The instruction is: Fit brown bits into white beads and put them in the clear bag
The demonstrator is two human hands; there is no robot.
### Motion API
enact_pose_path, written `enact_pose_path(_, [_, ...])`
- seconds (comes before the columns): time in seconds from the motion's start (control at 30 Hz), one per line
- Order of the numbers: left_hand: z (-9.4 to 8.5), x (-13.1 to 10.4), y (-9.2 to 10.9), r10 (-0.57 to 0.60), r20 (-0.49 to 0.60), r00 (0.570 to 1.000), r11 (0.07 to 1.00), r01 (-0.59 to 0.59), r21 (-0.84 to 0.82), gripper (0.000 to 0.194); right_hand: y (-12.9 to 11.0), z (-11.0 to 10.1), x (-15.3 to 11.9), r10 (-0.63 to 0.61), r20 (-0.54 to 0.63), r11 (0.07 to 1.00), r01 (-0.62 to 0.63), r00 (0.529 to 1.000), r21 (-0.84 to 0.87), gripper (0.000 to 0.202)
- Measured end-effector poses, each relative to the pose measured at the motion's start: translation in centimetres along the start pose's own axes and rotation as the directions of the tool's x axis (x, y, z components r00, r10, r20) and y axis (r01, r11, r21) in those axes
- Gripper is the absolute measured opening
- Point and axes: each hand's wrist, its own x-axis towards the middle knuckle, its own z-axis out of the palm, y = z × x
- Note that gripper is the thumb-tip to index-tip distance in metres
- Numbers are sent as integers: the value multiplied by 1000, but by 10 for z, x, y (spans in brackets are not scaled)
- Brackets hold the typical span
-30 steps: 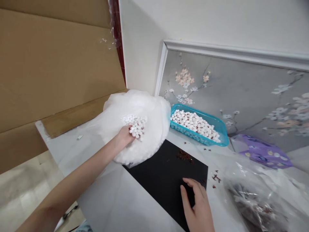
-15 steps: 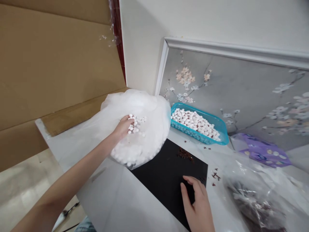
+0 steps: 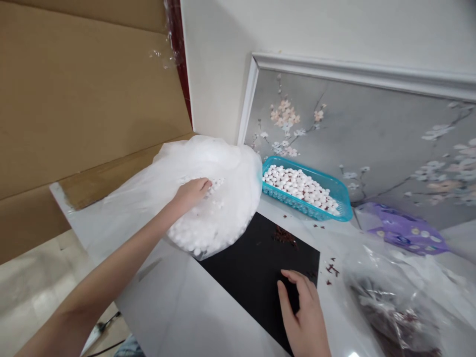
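My left hand (image 3: 192, 194) is over the opening of a translucent white bag (image 3: 238, 168) full of small white balls (image 3: 199, 238). Its fingers curl down among the balls, and what they hold, if anything, is hidden. My right hand (image 3: 305, 312) rests at the lower right of a black sheet (image 3: 249, 267), thumb and fingers apart, with nothing between them. A small heap of dark red-brown pieces (image 3: 284, 235) lies on the sheet's upper part.
Behind the sheet stands a teal basket (image 3: 323, 214) of white balls with red-brown bits. Clear plastic bags (image 3: 401, 307) and a purple package (image 3: 409, 230) lie at right. A framed floral panel (image 3: 357, 129) leans behind; cardboard (image 3: 85, 99) stands at left.
My left hand has turned over and shifted slightly right, so the balls seen at its fingertips before are now mostly covered. My right hand has hardly moved.
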Motion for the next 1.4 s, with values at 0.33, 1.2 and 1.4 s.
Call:
enact_pose_path(0.33, [0, -4, -11, 29, 182, 983, 969, -73, 237, 39, -2, -2, 0, -14, 2, 1000, 14, 1000, -6, 24])
enact_pose_path(1.2, [0, -65, 91, 489, 52, 871, 871, -484, -89, 26, -9, -3, 2, 24, 0, 999, -24, 1000, 32, 22])
enact_pose_path(1.4, [80, -102, 85, 637, 318, 702, 713, -694, 102, 20, -13, -5, 4, 21, 7, 999, -21, 1000, 27, 21])
